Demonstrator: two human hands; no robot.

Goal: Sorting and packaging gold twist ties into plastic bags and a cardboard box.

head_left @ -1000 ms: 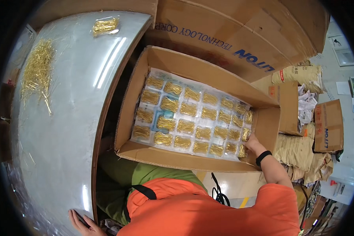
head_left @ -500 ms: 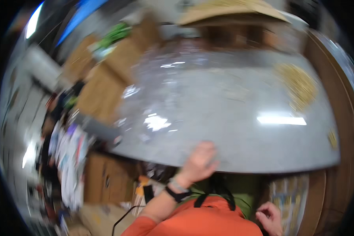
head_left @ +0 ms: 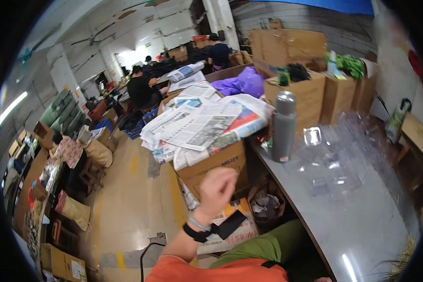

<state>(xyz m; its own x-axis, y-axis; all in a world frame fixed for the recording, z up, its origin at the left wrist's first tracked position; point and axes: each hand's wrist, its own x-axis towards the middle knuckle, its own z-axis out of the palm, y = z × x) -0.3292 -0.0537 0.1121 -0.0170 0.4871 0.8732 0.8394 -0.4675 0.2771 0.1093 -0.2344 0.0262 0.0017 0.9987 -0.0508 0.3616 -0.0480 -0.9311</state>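
My left hand (head_left: 217,191) is raised in front of a cardboard box (head_left: 211,173) heaped with newspapers (head_left: 199,124). Its fingers are curled in, with nothing visible in them. A pale band and a black strap with a dark flat face circle that wrist. Only a sliver of my right hand (head_left: 323,279) shows at the lower edge, beside the grey table (head_left: 324,225); its fingers are hidden. On the table's far left corner stands a grey thermos flask (head_left: 284,129). Clear plastic packaging (head_left: 336,164) lies to the right of the flask.
Below the table's left edge sits an open bag of crumpled paper (head_left: 267,206). Behind the newspapers are a purple bag (head_left: 242,82) and large cardboard boxes (head_left: 296,96). A tiled aisle (head_left: 131,188) runs at left, with a seated person (head_left: 141,89) farther back.
My view has swung left from the tabletop to the newspaper-filled box and aisle. My left hand has left the table's front edge and is now raised by the box. My right hand has nearly dropped from view.
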